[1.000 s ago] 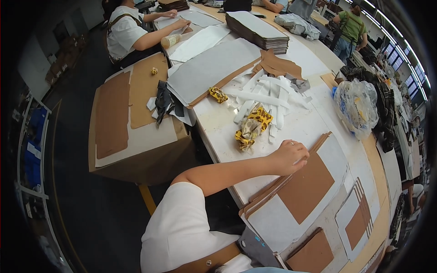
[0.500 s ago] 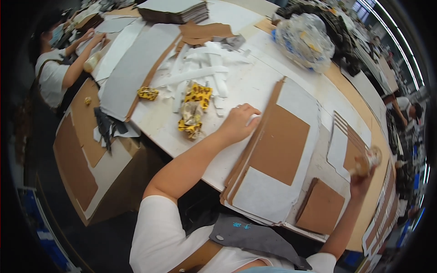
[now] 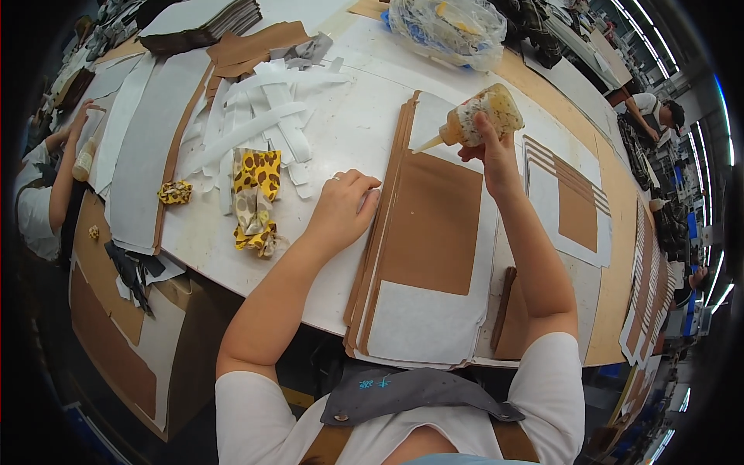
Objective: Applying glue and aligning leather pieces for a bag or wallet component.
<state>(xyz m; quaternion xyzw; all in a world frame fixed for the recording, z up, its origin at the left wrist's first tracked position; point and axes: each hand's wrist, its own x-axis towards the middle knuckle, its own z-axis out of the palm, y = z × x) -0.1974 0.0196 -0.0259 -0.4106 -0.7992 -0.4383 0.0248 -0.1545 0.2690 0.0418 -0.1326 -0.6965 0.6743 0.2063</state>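
Note:
My right hand (image 3: pixel 496 159) grips a squeeze glue bottle (image 3: pixel 488 116), its sides crusted with residue. The bottle is tilted, and its narrow nozzle points down and left above the upper end of a stack of panels. A brown rectangle (image 3: pixel 430 225) lies across the middle of the stack's top white sheet (image 3: pixel 422 325); brown layers show along the left edge. Beside that edge my left hand (image 3: pixel 345 205) rests low over the white table (image 3: pixel 325 283), fingers loosely curved and thumb apart, with no object visible in it.
Left of the stack lie a yellow spotted wrapper (image 3: pixel 256 198) and tangled white strips (image 3: pixel 271 108). A slotted panel (image 3: pixel 577 209) lies to the right, and brown pieces (image 3: pixel 511 325) sit near my right arm. A clear plastic bag (image 3: pixel 449 31) is at the back. Another person (image 3: pixel 39 186) works at far left.
My right hand has brought the glue bottle from the far right over the stack, nozzle tilted down. My left hand stays by the stack's left edge. The whole view has shifted.

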